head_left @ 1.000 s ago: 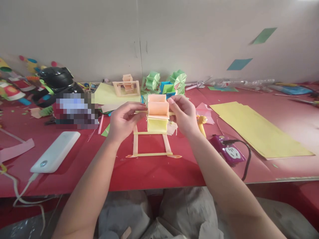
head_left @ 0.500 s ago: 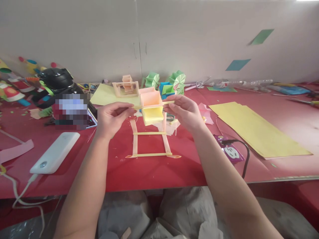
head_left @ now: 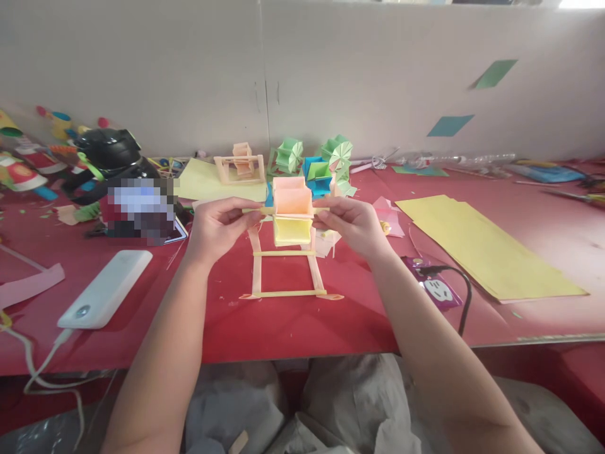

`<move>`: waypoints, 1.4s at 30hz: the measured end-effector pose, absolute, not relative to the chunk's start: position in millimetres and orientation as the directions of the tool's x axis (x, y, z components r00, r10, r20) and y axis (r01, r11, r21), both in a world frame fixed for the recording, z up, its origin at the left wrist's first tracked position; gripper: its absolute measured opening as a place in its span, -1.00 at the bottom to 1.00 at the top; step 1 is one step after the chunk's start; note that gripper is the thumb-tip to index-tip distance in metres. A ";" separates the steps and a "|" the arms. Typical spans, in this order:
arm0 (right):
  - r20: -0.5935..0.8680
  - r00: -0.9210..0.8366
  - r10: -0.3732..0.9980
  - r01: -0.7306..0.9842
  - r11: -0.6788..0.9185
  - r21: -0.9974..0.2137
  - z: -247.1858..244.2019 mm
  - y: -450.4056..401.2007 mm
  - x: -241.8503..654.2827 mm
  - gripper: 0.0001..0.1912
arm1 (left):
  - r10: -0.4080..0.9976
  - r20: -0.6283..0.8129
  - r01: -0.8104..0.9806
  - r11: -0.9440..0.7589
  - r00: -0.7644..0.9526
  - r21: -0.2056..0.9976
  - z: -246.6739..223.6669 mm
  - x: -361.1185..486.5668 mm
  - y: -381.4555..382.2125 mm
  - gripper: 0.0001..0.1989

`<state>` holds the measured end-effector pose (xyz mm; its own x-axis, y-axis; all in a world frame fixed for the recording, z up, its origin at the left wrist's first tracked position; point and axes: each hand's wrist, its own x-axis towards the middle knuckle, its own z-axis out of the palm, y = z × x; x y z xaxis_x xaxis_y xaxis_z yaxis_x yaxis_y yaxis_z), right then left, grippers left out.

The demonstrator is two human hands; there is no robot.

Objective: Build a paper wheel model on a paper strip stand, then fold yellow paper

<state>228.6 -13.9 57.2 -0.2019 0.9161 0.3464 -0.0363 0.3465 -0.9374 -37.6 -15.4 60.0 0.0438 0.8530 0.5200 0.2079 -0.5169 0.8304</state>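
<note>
Left hand: thumb and fingers of the left hand point(head_left: 222, 227) pinch the near-side end of a thin yellow stick point(head_left: 268, 210).
Right hand: the right hand point(head_left: 352, 221) pinches the other end, level with its partner.
Folded wheel: the paper wheel point(head_left: 292, 197), peach above and yellow below, sits on the stick between the two grips, raised off the table point(head_left: 297, 334).
Frame: just below the grips and nearer the person, a pale frame point(head_left: 283, 253) with two crossbars; whether the wheel touches it, I cannot tell.
Step in hand: to my eye, positioning the wheel by its stick over the frame's far end.
Next move: calls, I judge, for a level stick and light, matched pinches, since paper folds may crush.
Beyond the grips: a blue-and-green paper piece point(head_left: 316, 169).
Right of the grips: yellow sheets point(head_left: 486, 252).
Left of the grips: a white power bank point(head_left: 106, 290).
</note>
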 end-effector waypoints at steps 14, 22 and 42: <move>0.397 -0.121 0.910 -0.022 0.398 -0.917 48.1 -19.1 224.6 -0.70 | 0.833 0.543 0.218 -0.553 0.109 0.804 59.3 -36.2 -16.5 -0.68; 0.392 -0.089 0.915 0.020 0.395 -0.918 48.8 -20.4 225.2 -0.71 | 0.825 0.554 0.219 -0.564 0.113 0.796 58.8 -38.6 -15.3 -0.68; 0.140 -0.318 0.938 0.016 0.153 -0.988 28.4 -40.9 236.1 -0.63 | 0.840 0.537 0.404 -0.516 0.069 0.755 49.2 -62.4 -51.2 -0.85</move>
